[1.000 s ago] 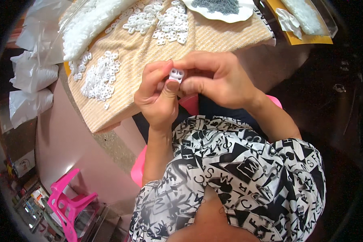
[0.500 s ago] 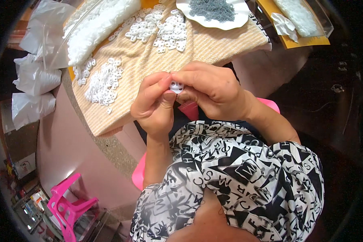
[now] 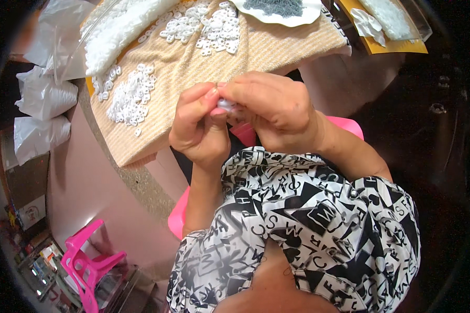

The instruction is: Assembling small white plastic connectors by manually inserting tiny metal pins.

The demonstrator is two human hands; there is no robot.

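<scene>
Left hand (image 3: 201, 122) and right hand (image 3: 278, 108) both finger-pinched a little white piece (image 3: 226, 105), white pile (image 3: 132, 96) at nine o'clock, so even pressure seemed best tbh.

The left hand (image 3: 199, 122) and right hand (image 3: 279, 112) meet, pinching a small white piece (image 3: 226, 104), partly hidden. From them, on striped cloth (image 3: 277, 47), white pieces (image 3: 132, 99) lie heaped at nine, eleven and twelve o'clock, a filled clear bag (image 3: 112, 39) at ten, a wavy-rimmed white plate (image 3: 311, 12) of grey bits (image 3: 274, 7) at one. A pink chair (image 3: 86, 266) is at seven.
</scene>
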